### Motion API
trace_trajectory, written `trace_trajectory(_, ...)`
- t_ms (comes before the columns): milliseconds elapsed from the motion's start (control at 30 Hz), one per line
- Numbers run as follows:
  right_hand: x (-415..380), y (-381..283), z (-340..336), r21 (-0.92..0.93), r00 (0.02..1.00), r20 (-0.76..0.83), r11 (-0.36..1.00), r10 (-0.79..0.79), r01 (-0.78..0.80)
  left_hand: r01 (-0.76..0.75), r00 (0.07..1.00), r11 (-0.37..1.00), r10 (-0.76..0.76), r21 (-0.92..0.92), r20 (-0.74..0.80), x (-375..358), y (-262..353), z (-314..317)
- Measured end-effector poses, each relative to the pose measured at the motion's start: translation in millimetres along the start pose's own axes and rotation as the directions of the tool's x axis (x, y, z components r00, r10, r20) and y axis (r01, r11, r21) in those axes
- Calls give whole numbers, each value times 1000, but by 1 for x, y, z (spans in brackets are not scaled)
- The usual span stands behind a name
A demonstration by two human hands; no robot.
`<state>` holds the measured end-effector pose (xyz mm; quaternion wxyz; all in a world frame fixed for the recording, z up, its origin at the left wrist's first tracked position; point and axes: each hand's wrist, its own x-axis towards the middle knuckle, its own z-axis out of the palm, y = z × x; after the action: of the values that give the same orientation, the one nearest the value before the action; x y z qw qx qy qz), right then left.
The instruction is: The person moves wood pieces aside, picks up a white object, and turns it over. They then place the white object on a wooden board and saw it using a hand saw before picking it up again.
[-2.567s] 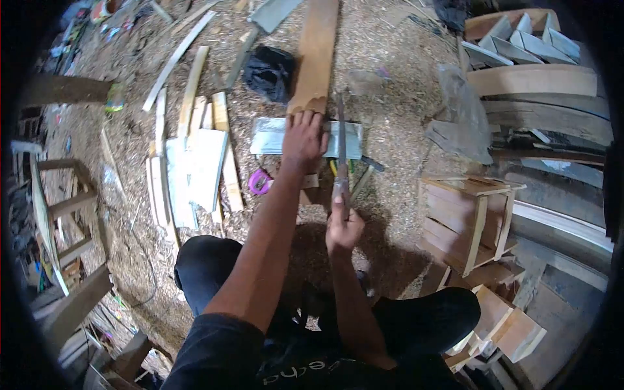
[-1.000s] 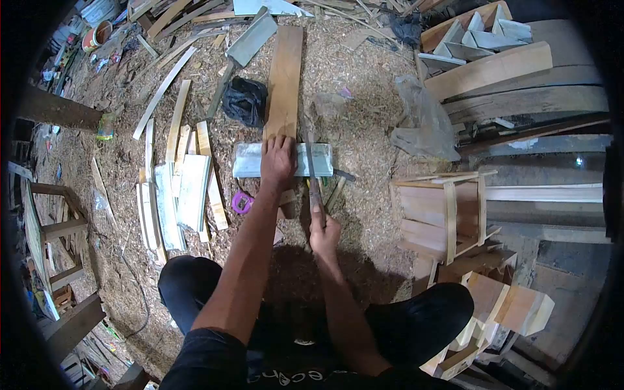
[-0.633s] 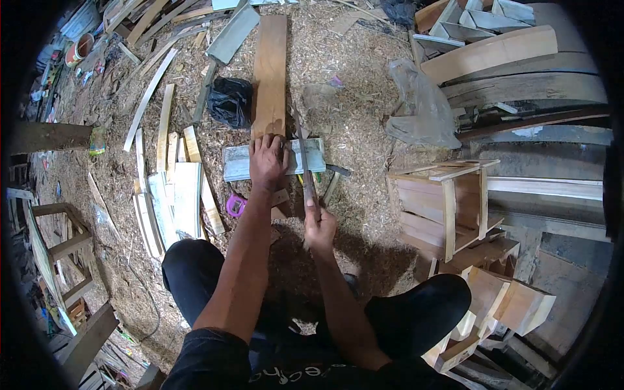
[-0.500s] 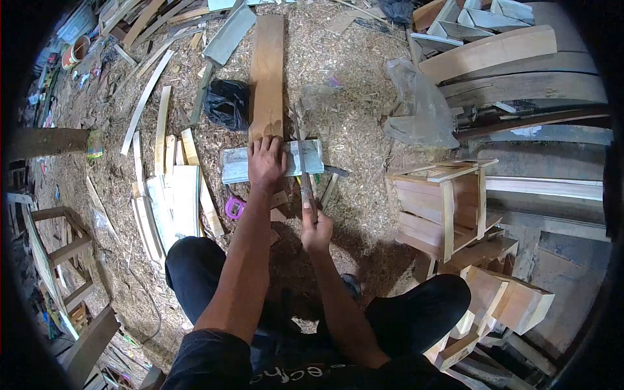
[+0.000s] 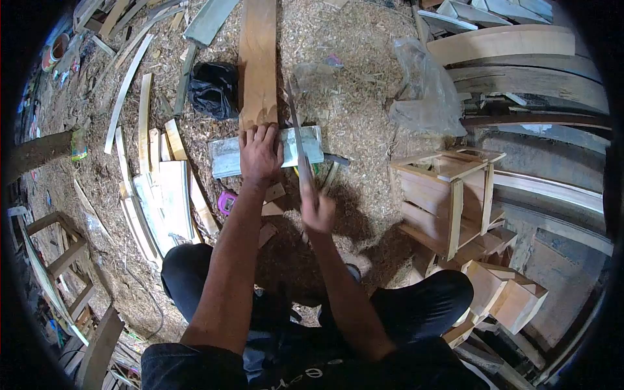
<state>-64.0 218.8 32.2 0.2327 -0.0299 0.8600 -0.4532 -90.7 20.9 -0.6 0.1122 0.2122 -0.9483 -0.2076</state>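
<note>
A short pale board lies crosswise at the near end of a long brown plank. My left hand presses on the pale board, its fingers bent over the far edge where it meets the plank. My right hand is closed around a hand saw, whose narrow blade points away from me and crosses the pale board right of my left hand. Motion blurs the right hand and part of the blade. A purple tape measure and small wood offcuts lie close to my left forearm.
A black plastic bag sits left of the plank. Wood strips and pale boards lie at the left. To the right are a wooden frame box, a clear plastic bag and stacked curved boards. Wood shavings cover the ground.
My right hand and the saw have moved toward me and a little to the right across the pale board. My left hand stays on the board. The whole view has shifted slightly.
</note>
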Motion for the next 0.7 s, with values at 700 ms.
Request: trace_trajectory(700,-6,11,6,-315,821,-177,822,-542,475,20,1000,1000,-20,19,16,0,2,2)
